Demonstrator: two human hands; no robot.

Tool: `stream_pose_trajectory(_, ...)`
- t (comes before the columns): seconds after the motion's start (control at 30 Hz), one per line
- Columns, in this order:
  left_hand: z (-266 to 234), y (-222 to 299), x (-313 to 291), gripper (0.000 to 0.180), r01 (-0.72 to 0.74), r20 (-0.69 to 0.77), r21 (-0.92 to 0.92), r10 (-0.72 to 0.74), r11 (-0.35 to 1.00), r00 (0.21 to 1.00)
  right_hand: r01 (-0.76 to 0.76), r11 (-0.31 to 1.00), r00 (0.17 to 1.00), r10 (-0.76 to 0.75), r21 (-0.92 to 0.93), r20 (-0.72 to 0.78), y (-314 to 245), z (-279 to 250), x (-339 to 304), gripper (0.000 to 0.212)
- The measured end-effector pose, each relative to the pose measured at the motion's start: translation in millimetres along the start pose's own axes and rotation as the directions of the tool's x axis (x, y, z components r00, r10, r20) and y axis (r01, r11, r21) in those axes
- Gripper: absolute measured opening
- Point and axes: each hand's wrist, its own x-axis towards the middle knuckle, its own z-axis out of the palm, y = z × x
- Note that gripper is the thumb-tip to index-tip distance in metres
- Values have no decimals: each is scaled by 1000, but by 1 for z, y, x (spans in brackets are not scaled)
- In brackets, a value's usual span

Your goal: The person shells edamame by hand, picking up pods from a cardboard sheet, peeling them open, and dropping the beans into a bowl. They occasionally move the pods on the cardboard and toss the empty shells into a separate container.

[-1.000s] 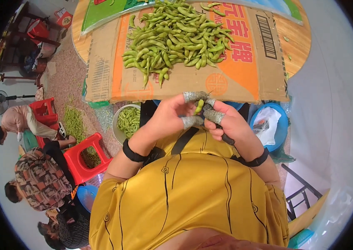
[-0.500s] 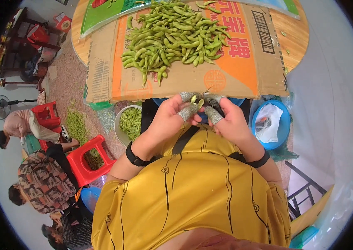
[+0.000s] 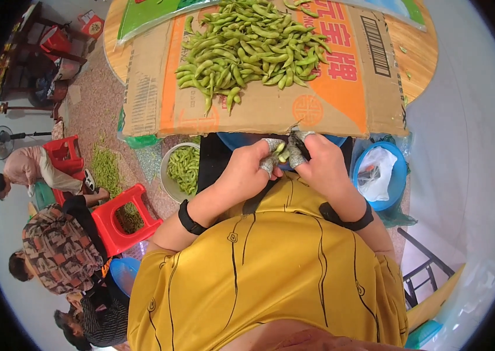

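Note:
My left hand point(image 3: 246, 171) and my right hand point(image 3: 326, 168) meet just in front of the cardboard's near edge. Both have grey wrapping on thumb and finger and are closed. Pinched between their fingertips is a green soybean pod point(image 3: 282, 154), with pale green showing at its split. Some dark material lies by the right fingers; I cannot make out what it is. Beyond the hands, a heap of soybean pods point(image 3: 253, 50) covers the middle of the flat cardboard point(image 3: 145, 108). Partly hidden under the cardboard's edge is a blue basin point(image 3: 233, 140).
A pale bowl point(image 3: 167, 186) of green pieces stands at the left. To the right is a blue tub point(image 3: 400, 180) with a white plastic bag. A red stool point(image 3: 102, 217) stands on the floor among green scraps point(image 3: 106, 167). Several people sit at far left.
Both hands have drawn closer together around the pod, and the right hand has turned slightly. The whole view has shifted a little.

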Motion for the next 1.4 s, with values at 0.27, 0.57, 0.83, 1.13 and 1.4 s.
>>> stream_pose_trajectory(0.27,2,-4,10,32,3,13,133,-5,991,1000,77,996,997,-77,34,-12,-3,6,4,34)
stream_pose_trajectory(0.57,3,-14,15,27,121,53,-172,-113,978,992,-21,997,998,25,-74,57,-10,16,1,38)
stream_pose_trajectory(0.83,-1,-9,15,26,250,118,-442,-221,861,968,-87,996,996,86,35,30,2,15,2,23)
stream_pose_trajectory(1.13,-1,-20,19,17,174,3,-440,-193,881,981,-51,998,999,51,30,-4,0,16,-2,25)
stream_pose_trajectory(1.4,2,-17,20,20,143,-41,-284,-161,948,986,-98,992,992,104,-85,73,-5,20,-2,27)
